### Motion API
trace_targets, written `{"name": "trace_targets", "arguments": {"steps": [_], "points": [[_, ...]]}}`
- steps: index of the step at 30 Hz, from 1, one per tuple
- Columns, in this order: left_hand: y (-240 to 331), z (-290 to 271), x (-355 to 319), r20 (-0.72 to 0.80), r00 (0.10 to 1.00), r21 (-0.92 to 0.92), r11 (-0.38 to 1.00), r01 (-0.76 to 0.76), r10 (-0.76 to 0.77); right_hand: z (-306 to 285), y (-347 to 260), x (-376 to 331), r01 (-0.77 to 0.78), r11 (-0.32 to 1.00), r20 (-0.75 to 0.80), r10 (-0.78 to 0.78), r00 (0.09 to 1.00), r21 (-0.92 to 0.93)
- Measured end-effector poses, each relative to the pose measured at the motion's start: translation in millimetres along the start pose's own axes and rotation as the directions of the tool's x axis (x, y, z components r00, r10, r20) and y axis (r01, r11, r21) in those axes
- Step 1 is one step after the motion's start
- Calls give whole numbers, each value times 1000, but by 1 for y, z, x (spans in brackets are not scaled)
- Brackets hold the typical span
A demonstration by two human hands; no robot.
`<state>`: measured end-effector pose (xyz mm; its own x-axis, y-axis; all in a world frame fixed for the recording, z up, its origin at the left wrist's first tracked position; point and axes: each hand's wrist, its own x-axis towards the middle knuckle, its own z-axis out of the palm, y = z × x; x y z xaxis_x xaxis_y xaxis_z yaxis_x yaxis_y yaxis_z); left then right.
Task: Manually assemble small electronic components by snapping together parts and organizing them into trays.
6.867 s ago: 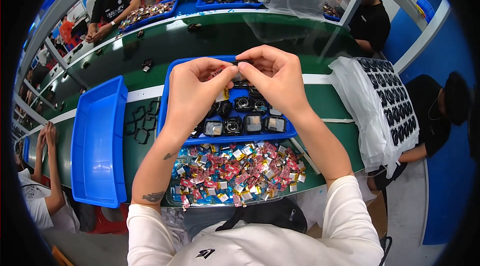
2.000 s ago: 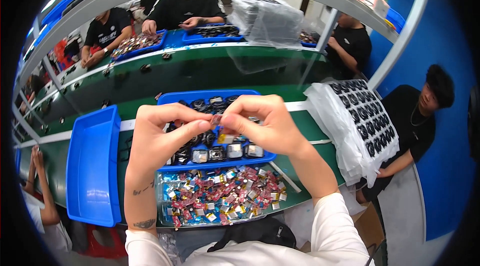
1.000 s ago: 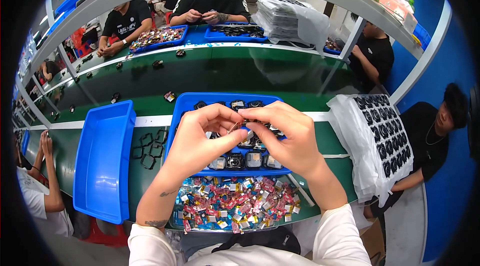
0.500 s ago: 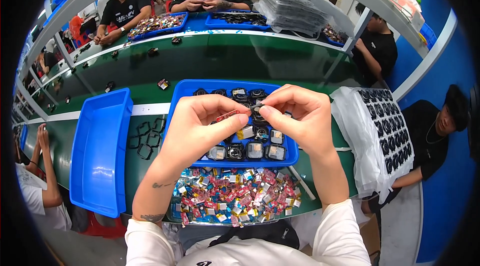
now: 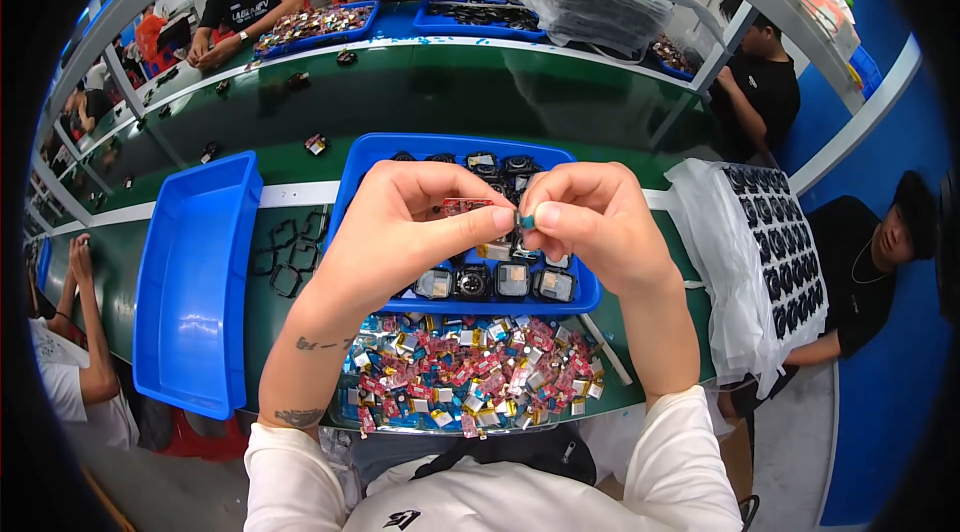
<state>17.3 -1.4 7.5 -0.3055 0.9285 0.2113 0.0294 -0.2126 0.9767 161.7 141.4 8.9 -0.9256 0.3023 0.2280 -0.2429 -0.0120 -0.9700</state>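
Note:
Above the blue tray (image 5: 590,292), my two hands meet at the fingertips. My left hand (image 5: 420,232) is closed on a small red circuit board (image 5: 464,204), which shows above its thumb. Between the thumb and fingers of my right hand (image 5: 595,222) is a tiny blue piece (image 5: 527,222), touching or almost touching the left fingertips. In the tray lie several black watch-like cases (image 5: 472,282), some with grey square inserts. Nearer to me, a heap of red circuit boards with silvery battery cells (image 5: 470,372) covers the table edge.
An empty blue tray (image 5: 195,292) stands at the left, beside several black frames (image 5: 290,254). At the right, plastic sheeting (image 5: 700,262) lies under a tray of black parts (image 5: 775,242). Beyond, a green conveyor belt (image 5: 430,102) carries scattered parts. Other people sit around.
A blue piece now shows in my right fingertips, where a dark part was before. My hands stay together, and the right fingers have curled in more. The view has shifted slightly.

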Motion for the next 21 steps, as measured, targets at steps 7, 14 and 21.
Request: {"name": "trace_targets", "arguments": {"steps": [7,14,21], "points": [[-3,-3,4,-46,998,59,998,-39,42,-11,22,18,86,962,-154,-129,980,-259],[-8,-9,10,-111,985,105,987,-119,131,-27,87,34,-13,-73,3,-224,975,-997],[5,-14,2,-128,981,53,989,-140,146,-9,98,32,144,181,143,-19,990,-973]]}}
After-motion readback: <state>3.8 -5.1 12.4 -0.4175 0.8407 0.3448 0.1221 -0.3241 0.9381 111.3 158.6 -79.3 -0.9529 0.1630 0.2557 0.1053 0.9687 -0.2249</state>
